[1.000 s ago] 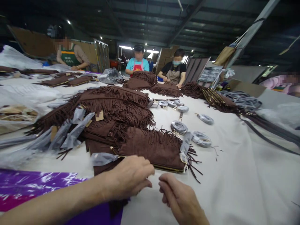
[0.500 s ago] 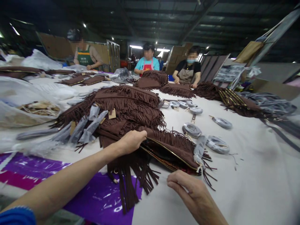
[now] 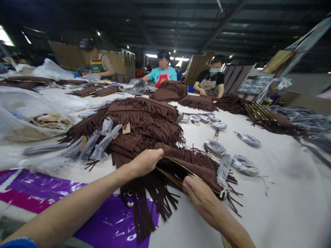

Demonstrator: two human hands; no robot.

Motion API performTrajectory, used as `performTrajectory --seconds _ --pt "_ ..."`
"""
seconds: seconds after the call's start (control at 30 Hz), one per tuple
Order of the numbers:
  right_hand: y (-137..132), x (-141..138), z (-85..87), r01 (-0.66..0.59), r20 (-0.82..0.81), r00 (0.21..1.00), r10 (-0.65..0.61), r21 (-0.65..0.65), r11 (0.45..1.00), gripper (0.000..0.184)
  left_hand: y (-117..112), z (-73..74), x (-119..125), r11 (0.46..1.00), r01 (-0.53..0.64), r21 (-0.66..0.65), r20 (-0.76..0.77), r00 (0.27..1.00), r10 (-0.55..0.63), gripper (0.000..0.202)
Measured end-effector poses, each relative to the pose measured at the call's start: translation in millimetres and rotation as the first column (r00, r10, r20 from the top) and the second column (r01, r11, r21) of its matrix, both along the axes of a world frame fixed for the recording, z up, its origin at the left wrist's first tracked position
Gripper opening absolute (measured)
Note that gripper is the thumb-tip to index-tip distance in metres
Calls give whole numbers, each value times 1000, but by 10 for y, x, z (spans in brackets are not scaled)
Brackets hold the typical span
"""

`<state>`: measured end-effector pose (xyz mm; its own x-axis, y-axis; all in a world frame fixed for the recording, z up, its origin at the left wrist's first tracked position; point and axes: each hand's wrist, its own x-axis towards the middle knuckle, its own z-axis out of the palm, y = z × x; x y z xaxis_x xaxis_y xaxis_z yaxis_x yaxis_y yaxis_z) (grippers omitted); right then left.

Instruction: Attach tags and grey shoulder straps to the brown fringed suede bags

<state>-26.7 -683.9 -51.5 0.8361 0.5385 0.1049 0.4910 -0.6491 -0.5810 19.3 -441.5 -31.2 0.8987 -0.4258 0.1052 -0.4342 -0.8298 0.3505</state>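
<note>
A dark brown fringed bag (image 3: 192, 161) lies on the white table, its gold-zippered mouth gaping towards me. My left hand (image 3: 148, 161) is closed on the left end of that mouth. Curled over the near lip, my right hand (image 3: 198, 194) grips the bag's edge, some fingers hidden at the opening. A plastic-wrapped tassel or pull (image 3: 224, 170) hangs at the zipper's right end. Long fringe strips (image 3: 143, 210) spill over the near side, below my left hand.
Behind lies a pile of brown fringed bags (image 3: 144, 113) with paper tags. Coiled straps in plastic (image 3: 244, 164) lie to the right. Purple plastic sheeting (image 3: 108, 220) covers the near left, and a clear bag (image 3: 33, 113) sits beyond it. Three co-workers (image 3: 162, 74) are across the table.
My right hand has moved from in front of the bag up and left to its open near edge, fingers closing there. My left hand keeps its hold.
</note>
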Motion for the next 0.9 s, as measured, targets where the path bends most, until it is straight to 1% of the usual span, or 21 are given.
performTrajectory --seconds 0.07,0.13,0.2,0.23,0.3,0.33,0.37,0.4,0.43,0.47,0.5,0.53,0.6,0.67,0.73,0.77,0.83,0.9 --pt "-82 38 31 8 -48 999 -8 -7 1000 27 10 6 20 1000 -3 11 -6 1000 3 16" --pt "-142 73 89 -16 -76 997 19 36 999 28 21 9 25 999 -9 41 3 1000 9 16" --pt "-183 104 161 -28 -67 997 35 100 995 28 15 24 -11 997 -3 71 79 997 -3 14" --pt "-201 119 196 -30 -74 997 40 128 991 29 -4 38 -49 996 27 85 147 988 -40 14" --pt "-243 156 250 -20 -129 991 44 179 984 31 -91 73 -156 980 153 129 295 937 -185 17" --pt "-269 180 268 -9 -167 985 44 203 979 33 -163 86 -214 957 239 164 338 898 -282 18" --pt "-298 207 279 3 -199 979 44 226 974 35 -255 91 -264 923 327 201 343 859 -379 19" --pt "-329 236 287 12 -224 974 45 249 968 37 -364 85 -298 888 397 233 316 832 -455 19" --pt "-360 267 292 22 -242 969 46 271 962 39 -483 67 -311 859 447 251 269 820 -505 18" --pt "-391 298 296 33 -257 965 45 292 956 40 -608 39 -297 841 476 256 209 823 -529 16" --pt "-420 328 299 46 -270 962 41 310 950 41 -733 3 -258 840 484 247 141 839 -525 15" --pt "-449 356 301 61 -282 959 35 325 944 42 -850 -36 -196 852 472 228 76 863 -499 15" --pt "-509 405 299 95 -305 952 16 346 933 42 -1044 -104 -30 892 409 192 -22 911 -412 22" --pt "-577 451 275 127 -330 944 2 367 922 42 -1174 -141 140 919 353 178 -59 936 -348 27" --pt "-653 504 222 162 -363 932 -5 405 900 40 -1253 -156 267 917 360 172 -55 933 -356 29" --pt "-691 537 186 178 -378 926 -5 424 888 39 -1282 -163 311 915 375 149 -63 927 -369 29" --pt "-760 616 110 201 -405 914 1 454 868 36 -1336 -188 373 921 388 31 -124 916 -381 28" --pt "-807 707 54 210 -434 901 17 469 858 33 -1395 -229 419 929 354 -106 -206 906 -369 25"
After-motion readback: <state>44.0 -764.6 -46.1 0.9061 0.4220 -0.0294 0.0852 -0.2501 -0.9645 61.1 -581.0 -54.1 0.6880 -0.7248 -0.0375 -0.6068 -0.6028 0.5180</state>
